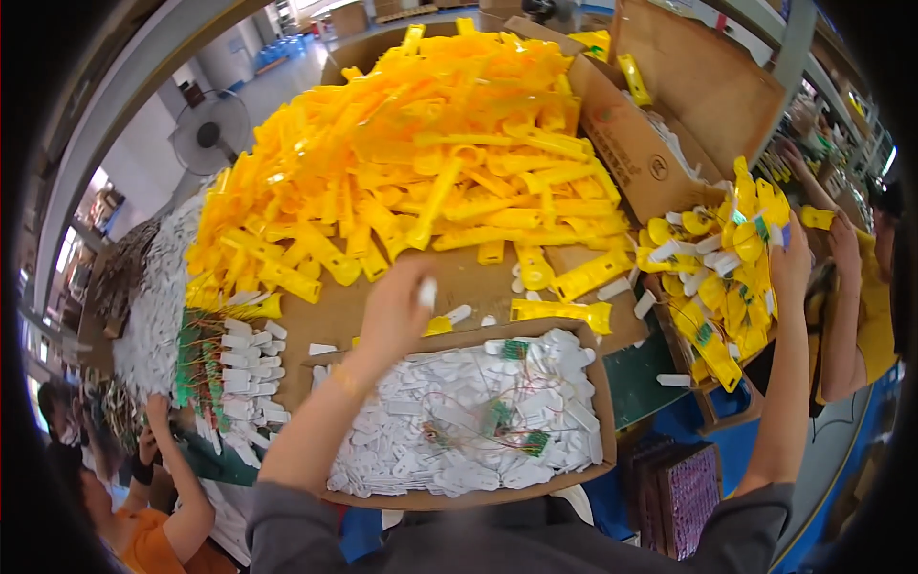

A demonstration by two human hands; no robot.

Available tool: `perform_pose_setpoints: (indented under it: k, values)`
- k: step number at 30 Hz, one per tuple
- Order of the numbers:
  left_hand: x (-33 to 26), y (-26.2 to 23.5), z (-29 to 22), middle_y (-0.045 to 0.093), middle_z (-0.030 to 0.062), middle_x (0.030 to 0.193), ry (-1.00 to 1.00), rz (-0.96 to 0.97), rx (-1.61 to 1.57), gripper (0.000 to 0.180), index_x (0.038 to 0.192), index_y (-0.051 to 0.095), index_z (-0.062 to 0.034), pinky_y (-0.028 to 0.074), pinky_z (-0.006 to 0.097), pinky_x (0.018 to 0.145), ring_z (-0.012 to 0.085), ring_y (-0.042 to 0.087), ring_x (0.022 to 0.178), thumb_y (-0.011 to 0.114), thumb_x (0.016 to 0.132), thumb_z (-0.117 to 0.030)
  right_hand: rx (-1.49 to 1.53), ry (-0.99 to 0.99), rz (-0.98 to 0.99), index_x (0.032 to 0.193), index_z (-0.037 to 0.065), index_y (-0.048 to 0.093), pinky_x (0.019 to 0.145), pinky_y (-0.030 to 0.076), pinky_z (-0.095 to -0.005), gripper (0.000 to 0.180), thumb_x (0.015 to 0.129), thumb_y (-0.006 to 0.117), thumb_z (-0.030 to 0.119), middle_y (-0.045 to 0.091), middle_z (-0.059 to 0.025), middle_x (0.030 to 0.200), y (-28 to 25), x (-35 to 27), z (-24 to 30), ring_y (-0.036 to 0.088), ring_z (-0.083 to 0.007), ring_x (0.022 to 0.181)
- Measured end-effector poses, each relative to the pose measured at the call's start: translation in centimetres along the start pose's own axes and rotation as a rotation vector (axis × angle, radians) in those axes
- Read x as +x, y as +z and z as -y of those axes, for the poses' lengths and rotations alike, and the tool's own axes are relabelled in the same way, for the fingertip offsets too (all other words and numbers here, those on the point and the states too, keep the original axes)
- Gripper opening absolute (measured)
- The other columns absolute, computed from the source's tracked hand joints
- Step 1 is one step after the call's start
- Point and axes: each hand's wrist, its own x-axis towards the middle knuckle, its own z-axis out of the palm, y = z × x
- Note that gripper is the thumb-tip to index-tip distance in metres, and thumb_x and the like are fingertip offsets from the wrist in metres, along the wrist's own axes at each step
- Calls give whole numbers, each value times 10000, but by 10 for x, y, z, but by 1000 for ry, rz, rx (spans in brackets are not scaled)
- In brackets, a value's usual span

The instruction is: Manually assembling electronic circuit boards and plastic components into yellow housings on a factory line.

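Observation:
My left hand [400,304] is closed, with a small white plastic piece [427,291] at its fingers, above the cardboard between the yellow heap and the white tray. Long yellow plastic casings [440,201] are heaped beyond it. At the right, my right hand [792,260] closes at the edge of a pile of yellow casings with white pieces and wires [732,249]; its fingertips are partly hidden among them. Right in front of me, a shallow cardboard box [607,421] holds many flat white pieces [402,430], with wired green circuit boards [514,350] on top.
Green boards with red wires [191,359] lie beside rows of white pieces [251,359] at the left. An open carton [636,153] stands back right. Co-workers sit at both sides, an orange sleeve [158,536] left and a yellow shirt [865,316] right. A fan [210,132] stands far left.

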Motion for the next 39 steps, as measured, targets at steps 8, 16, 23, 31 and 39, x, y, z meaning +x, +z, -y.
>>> perform_pose_setpoints:
  k: [8, 16, 23, 31, 39]
  values:
    - [139, 51, 114, 631, 238, 999, -421, 314, 321, 508, 1012, 620, 32, 470, 411, 825, 353, 605, 960, 650, 745, -400, 667, -326, 581, 1036, 17, 610, 840, 458, -335, 296, 743, 648, 35, 631, -127, 1033, -40, -103, 203, 601, -267, 975]
    - [36, -31, 39, 588, 61, 823, -759, 188, -1208, 253, 976, 575, -31, 479, 246, 577, 149, 589, 686, 631, 803, -208, 664, -301, 877, 855, 53, 642, 589, 474, -313, 160, 700, 664, 20, 610, -85, 777, -15, -152, 196, 586, -253, 678]
    - [-120, -103, -20, 382, 10, 690, -842, 48, -1478, 463, 1153, 447, -18, 320, 250, 535, 106, 361, 568, 458, 919, -418, 584, -552, 957, 762, 65, 623, 536, 439, -320, 187, 583, 660, 27, 590, -55, 734, -39, -159, 197, 542, -231, 655]
    - [-189, -54, -70, 501, 74, 735, -972, -96, -1495, 339, 1100, 456, -66, 380, 296, 547, 158, 457, 574, 530, 884, -315, 147, -643, 878, 766, 70, 573, 594, 453, -304, 149, 633, 577, 137, 534, -57, 812, -44, -215, 215, 531, -204, 792]
    - [-168, -32, -107, 507, 89, 695, -806, -47, -1204, 334, 1039, 441, -47, 379, 237, 501, 130, 463, 522, 596, 768, -165, 706, -540, 406, 868, 61, 603, 735, 470, -342, 242, 630, 601, 105, 577, -61, 1020, -49, -197, 247, 562, -224, 937]
